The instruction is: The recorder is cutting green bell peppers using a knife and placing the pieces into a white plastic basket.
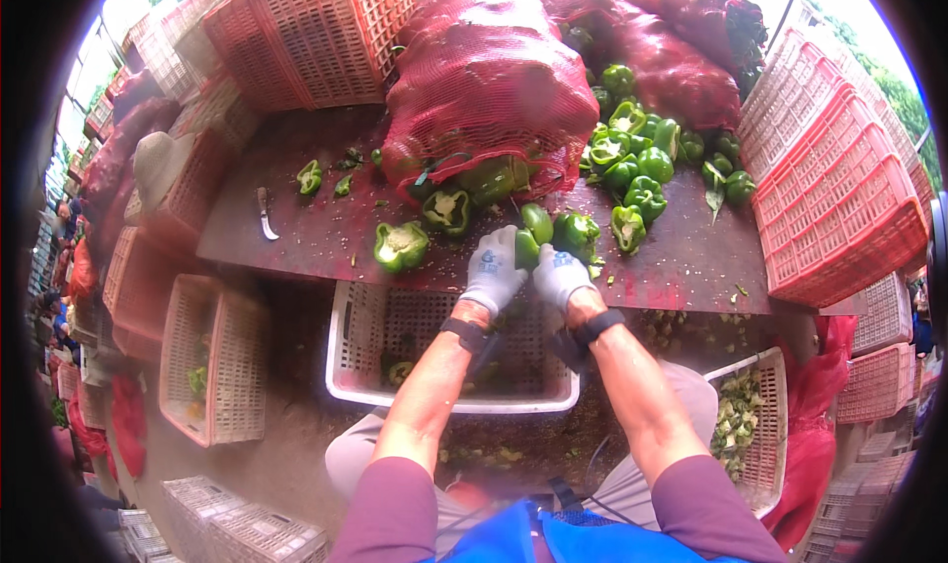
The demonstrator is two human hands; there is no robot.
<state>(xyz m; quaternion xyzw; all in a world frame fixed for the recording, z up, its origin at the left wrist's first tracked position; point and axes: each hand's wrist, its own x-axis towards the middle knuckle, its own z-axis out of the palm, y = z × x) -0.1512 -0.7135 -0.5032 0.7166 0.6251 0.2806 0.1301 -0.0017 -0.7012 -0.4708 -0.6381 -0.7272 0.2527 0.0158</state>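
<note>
A green bell pepper (527, 251) sits between my two white-gloved hands at the table's front edge. My left hand (493, 273) is closed around its left side. My right hand (561, 276) is curled into a fist against its right side; whatever its fingers hold is hidden. Just beyond lies another green pepper (536, 221), with a cut pepper (577, 233) to the right. Two opened peppers with pale cores showing, a nearer pepper half (401, 247) and a farther pepper half (447, 211), lie left of my hands. Below my forearms stands a white crate (452, 403) with a few green pieces inside.
A red mesh sack (494, 79) of peppers bulks up straight ahead, with a pepper pile (632, 158) to its right. A curved knife (265, 213) lies at the table's left. Red crates (839, 198) border the right side. A basket (773, 435) of pale cores stands beside my right knee.
</note>
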